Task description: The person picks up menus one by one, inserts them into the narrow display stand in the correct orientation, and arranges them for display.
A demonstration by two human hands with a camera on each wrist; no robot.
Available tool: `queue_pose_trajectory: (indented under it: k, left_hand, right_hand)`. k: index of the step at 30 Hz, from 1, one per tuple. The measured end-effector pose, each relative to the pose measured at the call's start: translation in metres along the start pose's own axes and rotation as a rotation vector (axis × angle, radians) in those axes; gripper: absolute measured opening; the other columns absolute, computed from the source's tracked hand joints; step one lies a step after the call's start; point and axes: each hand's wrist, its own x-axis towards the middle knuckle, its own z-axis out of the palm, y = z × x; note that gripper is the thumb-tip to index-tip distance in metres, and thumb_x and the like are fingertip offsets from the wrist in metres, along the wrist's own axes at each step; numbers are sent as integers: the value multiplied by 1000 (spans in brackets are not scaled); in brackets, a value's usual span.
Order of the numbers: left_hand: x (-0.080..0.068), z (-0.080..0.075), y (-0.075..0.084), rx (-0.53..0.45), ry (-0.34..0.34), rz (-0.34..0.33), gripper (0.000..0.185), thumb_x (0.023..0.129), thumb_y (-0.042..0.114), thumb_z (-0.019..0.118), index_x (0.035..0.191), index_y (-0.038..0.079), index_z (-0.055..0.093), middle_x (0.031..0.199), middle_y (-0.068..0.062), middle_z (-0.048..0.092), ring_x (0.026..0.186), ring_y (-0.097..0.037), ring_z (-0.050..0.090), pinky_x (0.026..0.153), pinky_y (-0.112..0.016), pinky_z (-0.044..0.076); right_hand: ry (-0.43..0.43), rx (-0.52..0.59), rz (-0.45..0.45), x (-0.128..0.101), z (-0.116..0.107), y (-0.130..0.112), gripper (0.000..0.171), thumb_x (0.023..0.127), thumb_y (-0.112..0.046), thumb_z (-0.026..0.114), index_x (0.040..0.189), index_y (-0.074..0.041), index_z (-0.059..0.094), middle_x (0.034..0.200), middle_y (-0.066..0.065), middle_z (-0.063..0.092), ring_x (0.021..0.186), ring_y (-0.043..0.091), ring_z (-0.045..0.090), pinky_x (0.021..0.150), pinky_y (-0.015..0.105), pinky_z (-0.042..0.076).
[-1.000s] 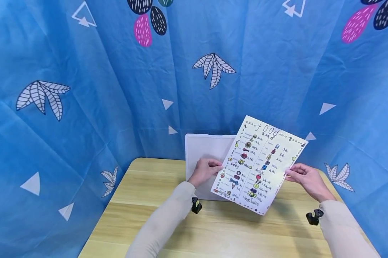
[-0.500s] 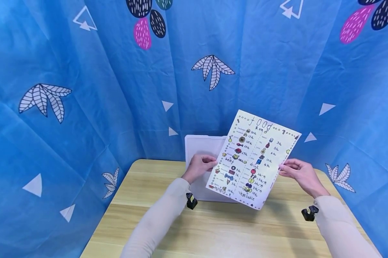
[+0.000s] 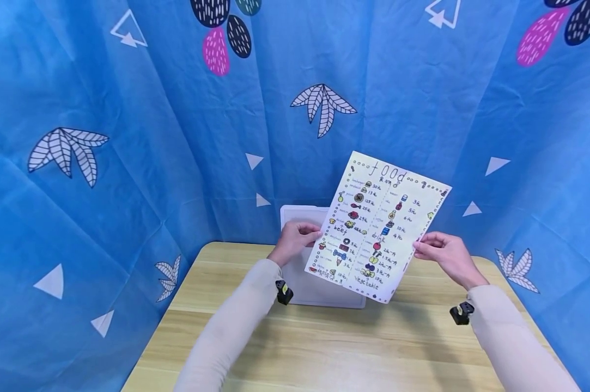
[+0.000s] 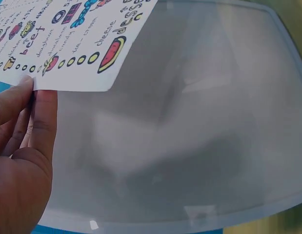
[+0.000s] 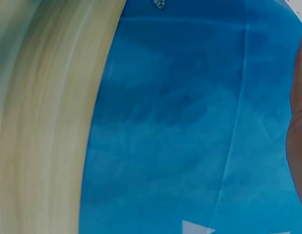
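A white sheet of paper (image 3: pixel 368 239), hand-drawn as a menu headed "food" with small coloured pictures and prices, is held up at a tilt above the table. My left hand (image 3: pixel 297 239) pinches its left edge between thumb and fingers; the left wrist view shows this left hand (image 4: pixel 24 141) at the sheet's edge beside a drawn watermelon slice. On the opposite edge, my right hand (image 3: pixel 444 256) pinches the paper. Behind the sheet leans a white rectangular board (image 3: pixel 319 291), partly covered by paper and left hand. Only a sliver of the right hand (image 5: pixel 299 122) shows in the right wrist view.
The light wooden table (image 3: pixel 353 348) has rounded back corners. A blue patterned curtain (image 3: pixel 216 136) hangs behind it and along both sides. The white board stands near the table's back edge, close to the curtain.
Both hands have moved the paper leftward and upward. More of the board's lower right now shows below the sheet. The grip on both edges looks unchanged.
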Motion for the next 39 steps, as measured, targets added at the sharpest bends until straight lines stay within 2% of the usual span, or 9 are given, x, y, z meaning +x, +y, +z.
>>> queue_pose_trajectory:
  k: [7, 13, 20, 24, 29, 34, 39]
  left_hand:
    - [4, -12, 7, 19, 25, 2, 15, 92, 11, 73, 104, 3, 76, 99, -9, 73, 84, -20, 72, 78, -31, 59]
    - [6, -21, 10, -28, 38, 31, 15, 91, 7, 74, 103, -1, 75, 99, -13, 73, 84, -21, 72, 76, -31, 60]
    - [12, -30, 15, -52, 43, 62, 15, 91, 6, 74, 103, -3, 75, 99, -14, 73, 83, -21, 72, 76, -32, 60]
    - [15, -34, 17, -63, 58, 78, 16, 91, 4, 74, 104, -4, 74, 100, -16, 73, 84, -22, 73, 75, -32, 60]
    - [16, -38, 22, -48, 59, 67, 17, 91, 6, 74, 105, -3, 74, 102, -16, 73, 86, -24, 73, 77, -33, 60]
    - [18, -42, 27, -19, 80, 63, 16, 91, 8, 74, 104, -1, 75, 101, -14, 72, 86, -24, 72, 78, -33, 59]
    - [21, -46, 33, -13, 94, 88, 14, 92, 7, 73, 102, -3, 74, 98, -16, 72, 84, -24, 72, 77, -33, 60]
  right_hand:
    - [-15, -11, -18, 12, 2, -14, 39, 96, -19, 70, 110, 15, 58, 94, -1, 74, 85, 13, 74, 80, 27, 58]
    - [-31, -32, 15, 18, 4, -25, 41, 96, -25, 70, 112, 12, 59, 96, 3, 73, 87, 15, 74, 82, 29, 58]
    - [-36, -8, -3, 27, 7, -35, 38, 96, -20, 70, 111, 13, 58, 93, -2, 73, 84, 12, 73, 81, 28, 57]
    - [-40, 5, -8, 32, 11, -36, 41, 94, -22, 73, 111, 12, 59, 92, -3, 73, 85, 13, 74, 82, 27, 57]
    - [-53, -9, 10, 35, 19, -33, 44, 92, -25, 75, 114, 10, 61, 94, 0, 74, 86, 16, 74, 82, 20, 55]
    - [-49, -21, 7, 39, 24, -33, 44, 91, -25, 76, 113, 10, 62, 96, 5, 74, 84, 16, 74, 80, 24, 57]
    - [-44, -14, -15, 46, 26, -39, 41, 91, -23, 76, 110, 11, 63, 96, 8, 74, 86, 24, 74, 78, 30, 59]
